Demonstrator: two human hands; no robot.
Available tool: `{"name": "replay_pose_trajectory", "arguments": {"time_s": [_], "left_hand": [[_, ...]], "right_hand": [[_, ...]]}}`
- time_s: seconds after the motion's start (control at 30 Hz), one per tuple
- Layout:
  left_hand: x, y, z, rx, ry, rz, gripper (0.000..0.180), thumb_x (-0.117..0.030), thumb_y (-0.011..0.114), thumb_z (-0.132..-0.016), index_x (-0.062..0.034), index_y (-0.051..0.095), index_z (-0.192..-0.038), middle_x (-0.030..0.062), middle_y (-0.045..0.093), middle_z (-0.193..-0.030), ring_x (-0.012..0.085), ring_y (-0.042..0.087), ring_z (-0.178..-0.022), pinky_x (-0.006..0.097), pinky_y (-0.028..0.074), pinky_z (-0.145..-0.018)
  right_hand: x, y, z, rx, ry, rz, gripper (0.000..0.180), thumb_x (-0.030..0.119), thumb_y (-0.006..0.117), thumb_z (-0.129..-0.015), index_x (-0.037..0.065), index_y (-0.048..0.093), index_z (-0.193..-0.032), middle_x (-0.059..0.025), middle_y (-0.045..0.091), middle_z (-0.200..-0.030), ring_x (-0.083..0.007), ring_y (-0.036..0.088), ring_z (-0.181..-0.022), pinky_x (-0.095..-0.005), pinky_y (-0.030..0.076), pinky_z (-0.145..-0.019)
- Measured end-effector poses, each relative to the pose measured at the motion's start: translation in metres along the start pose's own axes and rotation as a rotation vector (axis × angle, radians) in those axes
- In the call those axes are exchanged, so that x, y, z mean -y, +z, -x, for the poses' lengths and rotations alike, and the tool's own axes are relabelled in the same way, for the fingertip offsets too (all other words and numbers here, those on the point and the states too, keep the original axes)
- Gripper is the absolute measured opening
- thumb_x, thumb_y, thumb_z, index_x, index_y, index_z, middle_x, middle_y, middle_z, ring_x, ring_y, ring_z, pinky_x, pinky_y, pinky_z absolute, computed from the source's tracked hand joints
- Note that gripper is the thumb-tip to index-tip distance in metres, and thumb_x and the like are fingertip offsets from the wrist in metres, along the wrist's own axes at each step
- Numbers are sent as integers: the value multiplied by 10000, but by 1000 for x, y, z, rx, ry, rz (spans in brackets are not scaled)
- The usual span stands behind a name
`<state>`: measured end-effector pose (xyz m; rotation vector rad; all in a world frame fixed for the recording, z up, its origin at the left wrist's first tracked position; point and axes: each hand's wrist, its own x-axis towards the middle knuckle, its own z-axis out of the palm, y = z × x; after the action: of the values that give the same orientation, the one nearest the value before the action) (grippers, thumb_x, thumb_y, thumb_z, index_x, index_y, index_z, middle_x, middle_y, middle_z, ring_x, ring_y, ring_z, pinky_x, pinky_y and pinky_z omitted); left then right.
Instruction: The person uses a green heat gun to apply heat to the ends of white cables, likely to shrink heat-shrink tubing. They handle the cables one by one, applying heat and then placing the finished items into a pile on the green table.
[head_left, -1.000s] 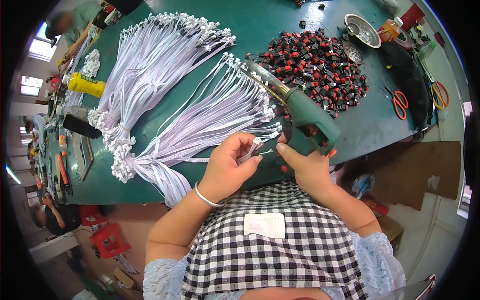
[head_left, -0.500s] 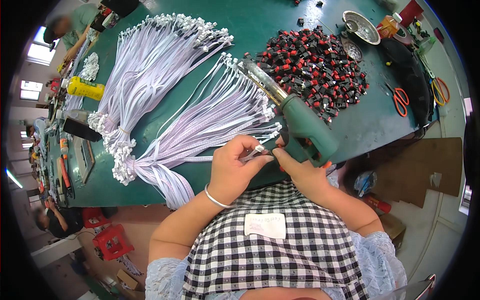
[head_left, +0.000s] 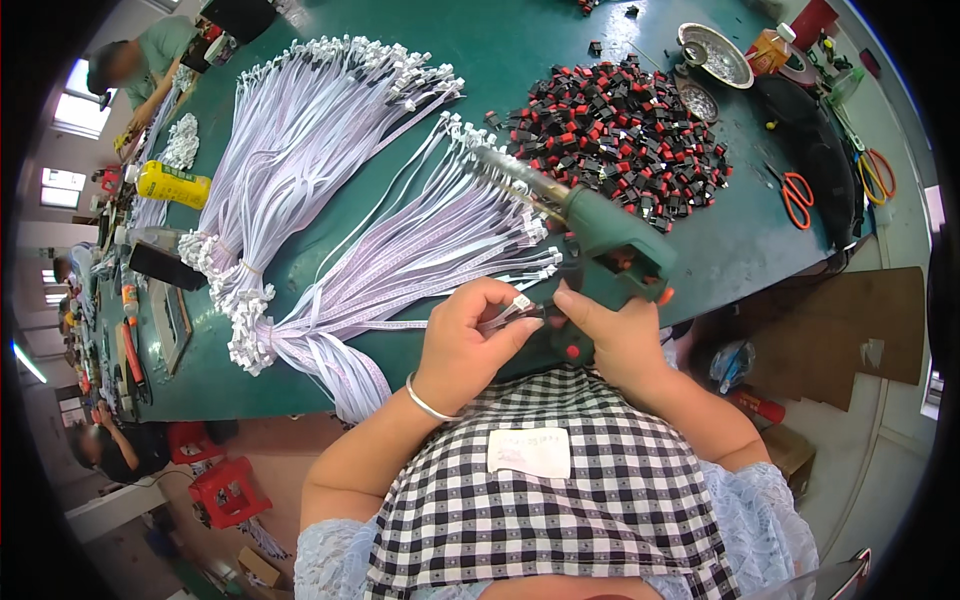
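Observation:
My left hand (head_left: 462,335) is closed, with a small white connector (head_left: 521,302) and thin strands between thumb and forefinger. Just to the right, my right hand (head_left: 622,338) has its fingers curled in and its thumb pointing toward the connector; what lies in its grip is hidden. Directly beyond the right hand is a green gun-shaped tool (head_left: 622,232) with a metal barrel slanting up and left. I cannot tell whether the hand touches it. A bundle of flat white cables (head_left: 400,255) with white connectors fans out beyond my left hand.
A second, larger cable bundle (head_left: 300,160) lies farther left. Black-and-red small parts (head_left: 625,140) are heaped beyond the tool. A metal dish (head_left: 735,65), orange-handled scissors (head_left: 797,200) and a yellow bottle (head_left: 172,184) stand around the table (head_left: 480,30). Another person (head_left: 150,70) works at far left.
The green tool has shifted a little away from me and tilted, and a red knob now shows beside my right hand. My right hand has turned slightly; my left is nearly still.

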<state>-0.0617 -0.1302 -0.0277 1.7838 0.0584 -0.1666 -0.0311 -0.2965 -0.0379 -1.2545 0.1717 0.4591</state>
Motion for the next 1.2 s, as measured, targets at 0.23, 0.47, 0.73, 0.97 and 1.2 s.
{"name": "replay_pose_trajectory", "arguments": {"time_s": [0.23,0.47,0.73,0.97,1.2], "left_hand": [[-5,-12,-1,108,-252,223,157,-40,595,-785,1,530,-922,12,550,-795,47,482,-638,175,400,-548],[-8,-18,-5,257,-319,110,76,-36,545,-793,-24,499,-853,-4,526,-770,41,467,-674,185,390,-590],[-8,-15,-7,277,-408,292,39,-49,519,-796,-47,501,-831,21,536,-896,107,500,-812,253,431,-712],[-11,-11,-6,246,-339,364,75,-99,527,-817,-28,504,-826,8,544,-794,51,490,-681,190,395,-615],[-8,-9,-6,216,-312,380,37,-40,533,-789,-27,500,-798,1,545,-778,33,475,-697,175,380,-609]], "right_hand": [[-3,-2,6,22,-35,117,233,46,627,-740,17,538,-953,-37,582,-890,-90,555,-784,-237,460,-684],[-21,-11,-1,134,-417,418,286,1,604,-697,48,549,-973,-72,569,-877,-208,543,-866,-314,444,-765],[-17,-7,1,167,-470,572,365,7,619,-652,72,551,-1004,-101,510,-1019,-282,482,-966,-349,435,-780],[-12,-9,1,144,-719,799,320,-27,581,-681,36,535,-991,-33,605,-850,-141,579,-797,-292,374,-842],[-7,-4,2,95,-710,879,277,3,596,-666,56,574,-937,-33,618,-845,-173,567,-832,-315,360,-846]]}}
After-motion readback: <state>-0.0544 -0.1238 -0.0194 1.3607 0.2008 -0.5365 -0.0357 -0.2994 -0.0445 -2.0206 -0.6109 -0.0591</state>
